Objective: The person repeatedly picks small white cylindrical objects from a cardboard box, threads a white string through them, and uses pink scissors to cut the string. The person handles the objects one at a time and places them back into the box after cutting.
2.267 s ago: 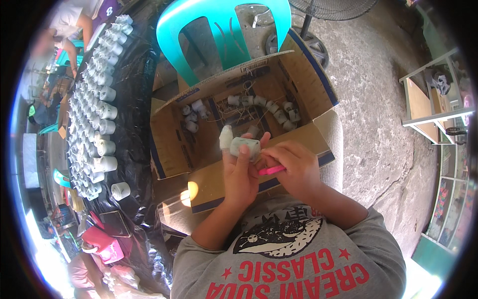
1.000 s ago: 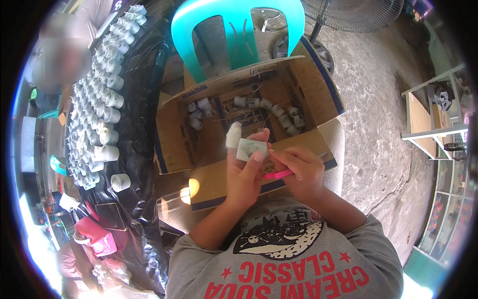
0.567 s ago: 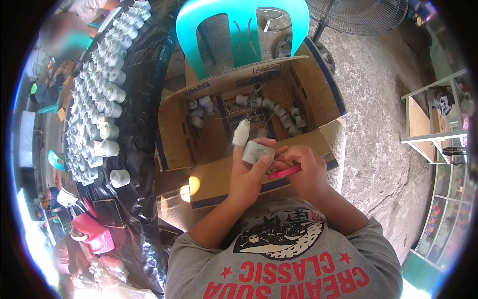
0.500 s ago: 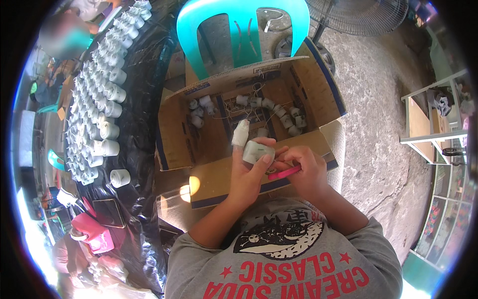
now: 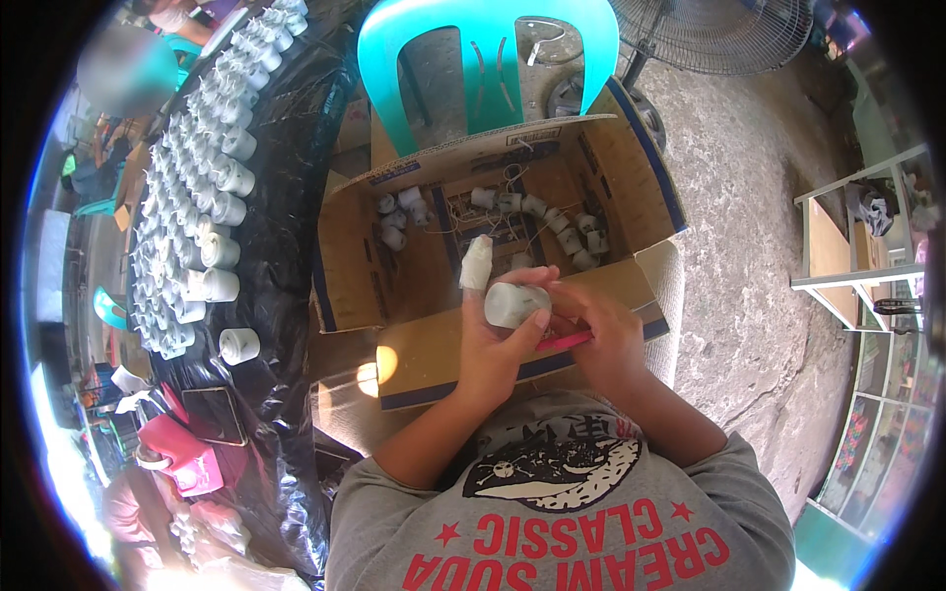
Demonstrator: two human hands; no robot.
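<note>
Upright between the thumb and fingers of my left hand [image 5: 490,347] is a small white cylinder [image 5: 511,305], gripped above the near flap of a cardboard box [image 5: 443,366]. White wrapping covers the index finger of that hand, which points up and away. My right hand [image 5: 609,340] is closed around a slim pink tool [image 5: 565,341] just below the cylinder, with its fingertips against the cylinder's right side. Fingers hide the tool's working end. Inside the box, similar white cylinders [image 5: 569,239] lie in loose groups among thin pale strings [image 5: 463,219].
Rows of white cylinders [image 5: 212,207] with tufted tops stand on a black plastic-covered table [image 5: 281,286] at left; one cylinder [image 5: 239,345] sits apart. A pink bag [image 5: 187,458] lies nearer. Beyond the box are a turquoise chair [image 5: 488,59] and a fan [image 5: 724,34]. Shelving [image 5: 857,266] stands right.
My left hand has turned the white cylinder so more of its flat end shows. My right fingers have moved up against it, and the pink tool has tilted slightly.
</note>
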